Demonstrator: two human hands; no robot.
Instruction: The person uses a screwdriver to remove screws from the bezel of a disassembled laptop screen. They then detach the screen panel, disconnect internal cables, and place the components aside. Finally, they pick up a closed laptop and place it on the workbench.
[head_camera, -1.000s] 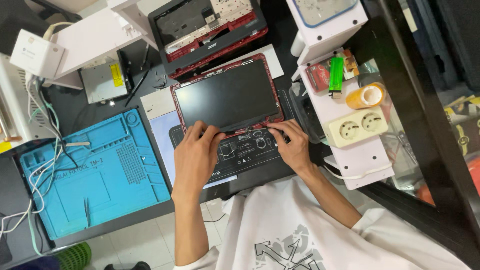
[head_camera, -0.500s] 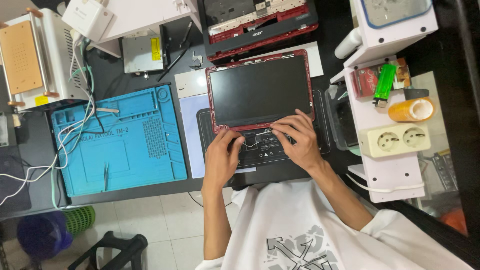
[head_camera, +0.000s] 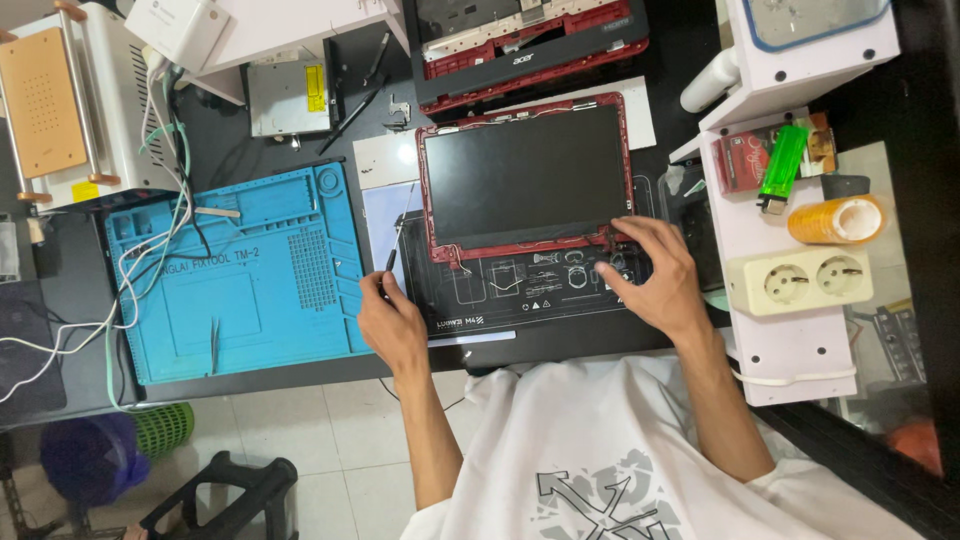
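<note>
Laptop screen panel (head_camera: 525, 175), dark and glossy inside a red bezel frame, lies flat on a black work mat (head_camera: 520, 300) printed with white outlines, near the middle of the dark tabletop (head_camera: 620, 345). At the panel's lower right corner the right hand (head_camera: 655, 280) rests with its fingers (head_camera: 625, 228) spread wide, the fingertips touching the red frame and the mat just below it, gripping nothing. At the mat's left edge, the left hand (head_camera: 392, 325) has its fingers pressed together around a thin dark tool (head_camera: 390, 262), which sticks up from the fist toward the panel's lower left corner without touching it. Just left of that hand lies a blue silicone repair mat (head_camera: 235, 270) with moulded compartments; a pair of tweezers (head_camera: 214, 342) lies on it and white cables (head_camera: 140, 250) trail across its upper left part. Beyond the panel, at the far edge of the tabletop, sits a second dismantled laptop shell (head_camera: 530, 40) in red and black. A white shelf (head_camera: 745, 215) stands to the right of the right hand, bearing a green lighter (head_camera: 780, 165), a roll of amber tape (head_camera: 835, 220) and a cream double power socket (head_camera: 805, 280). The person's white printed shirt (head_camera: 600, 450) fills the lower part of the view.
</note>
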